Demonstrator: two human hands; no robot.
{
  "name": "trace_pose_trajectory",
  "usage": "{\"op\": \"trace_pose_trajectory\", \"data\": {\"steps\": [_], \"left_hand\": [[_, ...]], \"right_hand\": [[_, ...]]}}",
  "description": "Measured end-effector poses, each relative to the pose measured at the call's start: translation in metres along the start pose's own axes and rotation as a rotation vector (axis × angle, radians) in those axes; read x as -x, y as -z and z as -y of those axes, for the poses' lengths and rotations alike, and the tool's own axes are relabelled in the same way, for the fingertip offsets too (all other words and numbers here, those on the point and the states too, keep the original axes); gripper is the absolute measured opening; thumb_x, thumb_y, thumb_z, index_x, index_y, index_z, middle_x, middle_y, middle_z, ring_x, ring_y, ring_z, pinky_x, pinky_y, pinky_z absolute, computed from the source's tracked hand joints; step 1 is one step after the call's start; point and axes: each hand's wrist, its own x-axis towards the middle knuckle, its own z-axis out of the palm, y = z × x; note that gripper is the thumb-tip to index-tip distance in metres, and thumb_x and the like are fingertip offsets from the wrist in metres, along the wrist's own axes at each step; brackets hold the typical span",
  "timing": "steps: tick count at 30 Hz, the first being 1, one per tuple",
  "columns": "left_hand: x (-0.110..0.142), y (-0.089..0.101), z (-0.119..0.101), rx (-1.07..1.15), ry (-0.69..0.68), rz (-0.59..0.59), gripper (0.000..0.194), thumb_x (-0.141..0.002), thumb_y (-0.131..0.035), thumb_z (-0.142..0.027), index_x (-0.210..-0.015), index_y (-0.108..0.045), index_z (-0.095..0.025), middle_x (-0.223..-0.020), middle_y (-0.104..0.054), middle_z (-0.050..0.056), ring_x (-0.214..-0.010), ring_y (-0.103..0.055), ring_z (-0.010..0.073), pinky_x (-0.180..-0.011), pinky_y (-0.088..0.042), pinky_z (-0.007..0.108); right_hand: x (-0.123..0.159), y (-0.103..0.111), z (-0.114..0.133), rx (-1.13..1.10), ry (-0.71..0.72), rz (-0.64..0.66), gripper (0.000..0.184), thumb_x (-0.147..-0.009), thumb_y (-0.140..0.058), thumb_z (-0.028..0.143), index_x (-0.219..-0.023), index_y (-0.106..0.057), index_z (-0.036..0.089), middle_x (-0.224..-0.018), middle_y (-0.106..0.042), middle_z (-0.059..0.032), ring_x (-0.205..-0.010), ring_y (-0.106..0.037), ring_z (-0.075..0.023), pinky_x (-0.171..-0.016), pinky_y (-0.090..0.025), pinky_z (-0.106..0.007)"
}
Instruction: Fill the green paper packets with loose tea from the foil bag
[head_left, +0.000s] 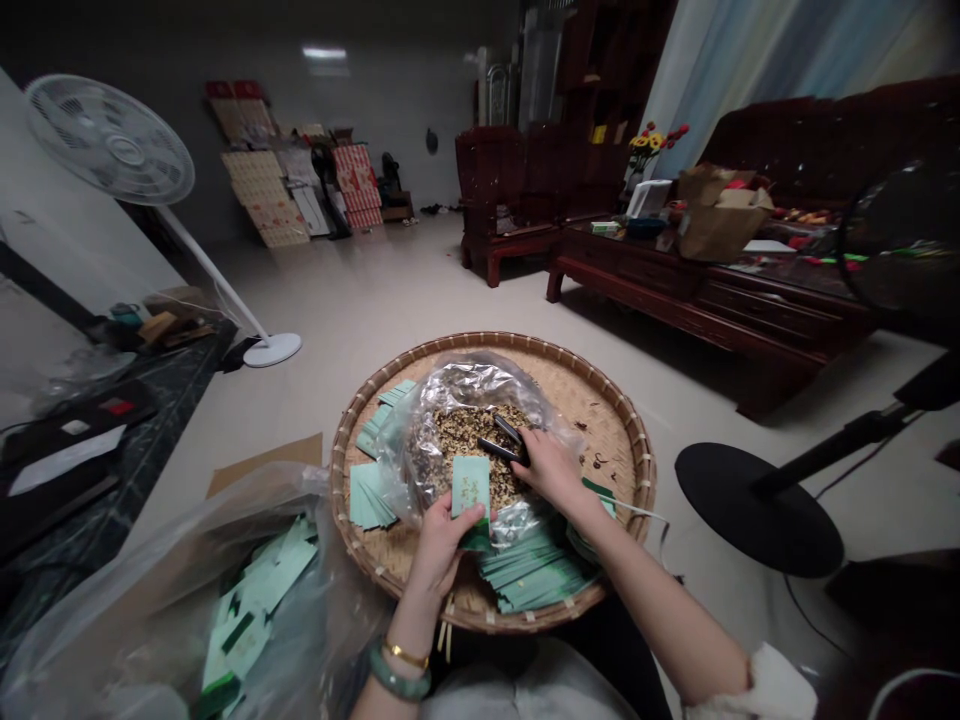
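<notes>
My left hand (448, 535) is closed on a pale green packet (471, 484) with gold characters, held upright over the near side of a clear plastic bag (480, 372). Inside that bag lies a loose, speckled brown and cream dry mix (450, 428). My right hand (551, 465) grips a black two-armed tool (498, 449), like tongs, its arms spread apart above the mix. The bag rests in a round woven bamboo tray (645, 440). Green packets are fanned at the tray's left (369, 495), and a larger pile of green packets (532, 570) lies below my right forearm.
A big clear bag (135, 590) of green packets (259, 600) stands left of the tray, beside a cardboard piece (266, 463). A white cord (637, 511) crosses the tray's right rim. Fan bases (757, 510) stand on both sides; a dark wooden table (675, 290) is beyond.
</notes>
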Motion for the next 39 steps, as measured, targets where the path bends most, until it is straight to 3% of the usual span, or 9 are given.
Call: {"op": "trace_pose_trajectory", "data": {"steps": [4,8,10,13,16,20,24,32,39], "left_hand": [[-0.001,0.001,0.0,-0.021,-0.022,-0.036,0.042,-0.05,-0.084,-0.026,-0.084,-0.064,-0.01,-0.074,-0.07,0.007,-0.067,-0.067,0.0202,-0.058,-0.052,0.026],[-0.002,0.002,0.0,-0.047,-0.036,-0.062,0.043,-0.049,-0.084,-0.028,-0.083,-0.065,-0.01,-0.072,-0.071,0.008,-0.065,-0.067,0.0201,-0.059,-0.051,0.027],[-0.002,0.001,0.0,-0.069,-0.045,-0.072,0.044,-0.048,-0.084,-0.03,-0.082,-0.065,-0.01,-0.069,-0.071,0.008,-0.062,-0.066,0.0194,-0.06,-0.051,0.028],[-0.002,-0.002,0.001,-0.11,-0.058,-0.074,0.043,-0.048,-0.083,-0.03,-0.081,-0.065,-0.009,-0.067,-0.07,0.008,-0.059,-0.065,0.0182,-0.058,-0.05,0.027],[-0.002,-0.006,0.002,-0.156,-0.072,-0.05,0.042,-0.051,-0.082,-0.03,-0.082,-0.064,-0.009,-0.066,-0.07,0.007,-0.059,-0.065,0.0169,-0.056,-0.049,0.024],[-0.002,-0.007,0.004,-0.214,-0.069,-0.031,0.042,-0.051,-0.082,-0.029,-0.084,-0.064,-0.009,-0.067,-0.07,0.006,-0.059,-0.065,0.0167,-0.056,-0.048,0.024],[-0.003,-0.003,0.004,-0.268,-0.076,-0.045,0.041,-0.05,-0.082,-0.027,-0.082,-0.064,-0.01,-0.067,-0.069,0.005,-0.059,-0.064,0.0163,-0.057,-0.048,0.023],[-0.006,0.004,0.007,-0.351,-0.092,-0.014,0.04,-0.048,-0.082,-0.02,-0.083,-0.065,-0.01,-0.074,-0.071,0.005,-0.062,-0.063,0.0153,-0.061,-0.048,0.023],[0.002,0.0,-0.002,-0.278,0.032,0.01,0.041,-0.05,-0.082,-0.026,-0.083,-0.064,-0.01,-0.075,-0.071,0.007,-0.06,-0.065,0.0159,-0.054,-0.05,0.023]], "right_hand": [[-0.005,0.004,-0.003,-0.078,0.007,0.019,0.046,-0.073,-0.062,0.022,-0.118,-0.054,0.011,-0.103,-0.062,-0.0158,-0.098,-0.054,-0.0289,-0.082,-0.042,-0.037],[-0.008,0.023,-0.012,-0.489,-0.035,0.028,0.041,-0.076,-0.06,0.026,-0.115,-0.058,0.012,-0.106,-0.064,-0.0124,-0.093,-0.058,-0.0234,-0.081,-0.044,-0.034],[-0.007,0.035,-0.015,-0.728,-0.05,0.117,0.043,-0.077,-0.061,0.03,-0.115,-0.058,0.013,-0.108,-0.064,-0.0111,-0.093,-0.06,-0.0216,-0.081,-0.045,-0.033],[-0.004,0.049,-0.013,-0.917,-0.02,0.359,0.044,-0.074,-0.065,0.035,-0.111,-0.062,0.014,-0.103,-0.066,-0.0087,-0.087,-0.061,-0.0195,-0.074,-0.047,-0.03],[-0.001,0.051,-0.007,-0.948,-0.008,0.49,0.046,-0.07,-0.067,0.037,-0.11,-0.063,0.014,-0.096,-0.068,-0.0073,-0.078,-0.06,-0.0175,-0.063,-0.047,-0.026],[-0.001,0.047,0.0,-0.938,-0.009,0.516,0.041,-0.071,-0.065,0.035,-0.107,-0.065,0.015,-0.089,-0.067,-0.0061,-0.068,-0.057,-0.0149,-0.051,-0.041,-0.022],[-0.002,0.046,0.005,-0.933,0.022,0.462,0.033,-0.071,-0.064,0.03,-0.1,-0.068,0.014,-0.083,-0.067,-0.0046,-0.068,-0.057,-0.0152,-0.056,-0.042,-0.024],[-0.002,0.042,0.004,-0.883,0.029,0.401,0.031,-0.072,-0.063,0.027,-0.1,-0.067,0.015,-0.092,-0.069,-0.0055,-0.079,-0.059,-0.018,-0.067,-0.045,-0.028],[-0.004,0.039,0.002,-0.867,0.009,0.402,0.032,-0.074,-0.062,0.028,-0.103,-0.066,0.016,-0.094,-0.069,-0.0052,-0.077,-0.059,-0.0174,-0.062,-0.044,-0.026]]}}
